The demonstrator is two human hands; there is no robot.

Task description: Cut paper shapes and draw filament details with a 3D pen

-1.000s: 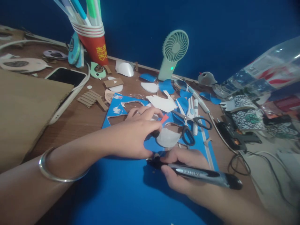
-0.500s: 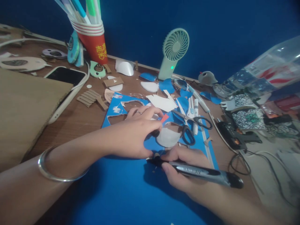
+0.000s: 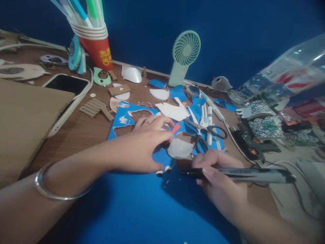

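Observation:
My left hand (image 3: 144,144) presses flat on a blue sheet (image 3: 132,206) with cut-out shapes, its fingertips beside a small red scrap (image 3: 176,128) and a white cut piece (image 3: 180,149). A silver bangle (image 3: 50,193) circles that wrist and a ring sits on one finger. My right hand (image 3: 220,183) grips a black and silver craft knife (image 3: 243,173), held level just above the sheet with its tip pointing left. A small white bit (image 3: 164,170) lies by the sheet's cut edge between both hands.
Black-handled scissors (image 3: 208,132) lie just beyond the hands. A green mini fan (image 3: 184,56), a red cup of pens (image 3: 95,44), a phone (image 3: 67,86), a cardboard sheet (image 3: 22,118), a glue gun (image 3: 252,145) with its cable and a plastic bottle (image 3: 281,78) crowd the wooden table.
My right hand has drawn the knife to the right and lifted it off the sheet. The left hand has stayed in place. The view shifted slightly left.

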